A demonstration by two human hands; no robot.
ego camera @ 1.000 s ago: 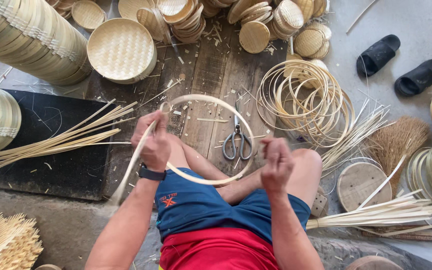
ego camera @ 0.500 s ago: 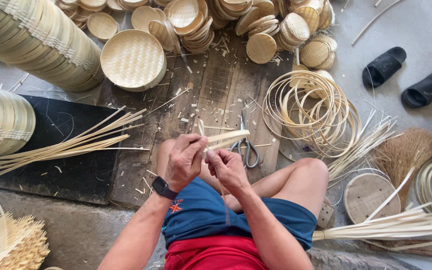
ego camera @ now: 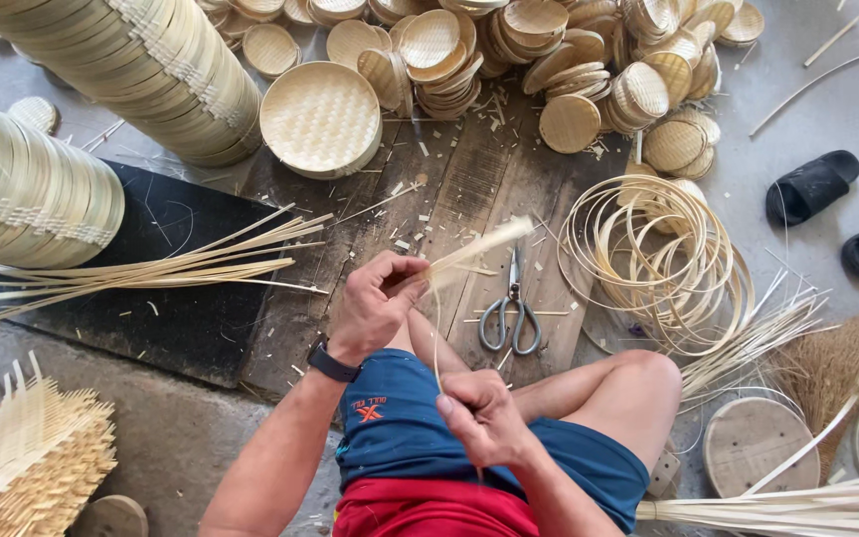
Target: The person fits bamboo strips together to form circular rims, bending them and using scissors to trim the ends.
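Together, left hand (ego camera: 375, 303) raised, right hand (ego camera: 484, 418) low, both clenched around bamboo strip (ego camera: 469, 249)

— What is the person wearing?

— Blue shorts (ego camera: 420, 438) with a small red-and-white emblem (ego camera: 368, 410) on the left leg. Below them in the view, a red shirt (ego camera: 429, 517) shows at the waist.

— Anything on the arms?

— Both forearms are bare, with no sleeves reaching them. A dark wristwatch (ego camera: 333, 362) with a black band sits on the left wrist.

— And the hands?

— The left hand (ego camera: 378, 303) and the right hand (ego camera: 484, 418) are bare: no gloves, no rings that I can make out. The knees are uncovered too.
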